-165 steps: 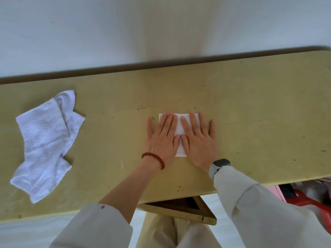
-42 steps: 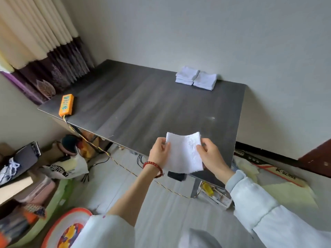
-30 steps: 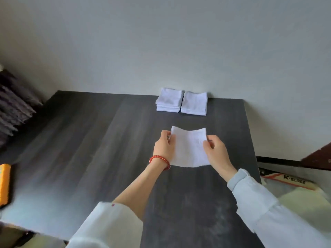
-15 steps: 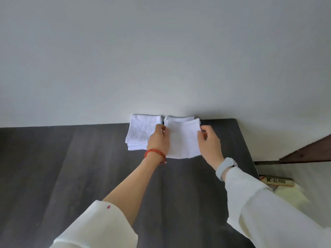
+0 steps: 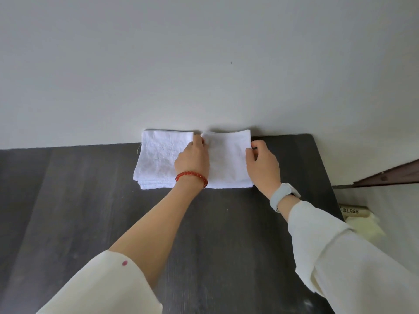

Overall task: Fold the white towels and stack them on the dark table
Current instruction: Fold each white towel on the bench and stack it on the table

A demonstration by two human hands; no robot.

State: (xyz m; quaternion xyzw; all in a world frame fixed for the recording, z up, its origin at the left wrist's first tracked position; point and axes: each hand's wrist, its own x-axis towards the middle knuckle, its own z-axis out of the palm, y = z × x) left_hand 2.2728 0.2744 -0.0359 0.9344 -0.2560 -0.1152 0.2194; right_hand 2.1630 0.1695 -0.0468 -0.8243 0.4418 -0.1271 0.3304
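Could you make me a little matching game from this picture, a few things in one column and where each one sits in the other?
Things:
1. red bead bracelet
2. pale watch
3. left towel stack
4. folded towel

Places:
A. lies untouched on the dark table against the wall
B. on the wrist of the right hand
C. held at both side edges on the right-hand stack
D. on the wrist of the left hand

Pairs: 1-D, 2-B, 3-A, 4-C
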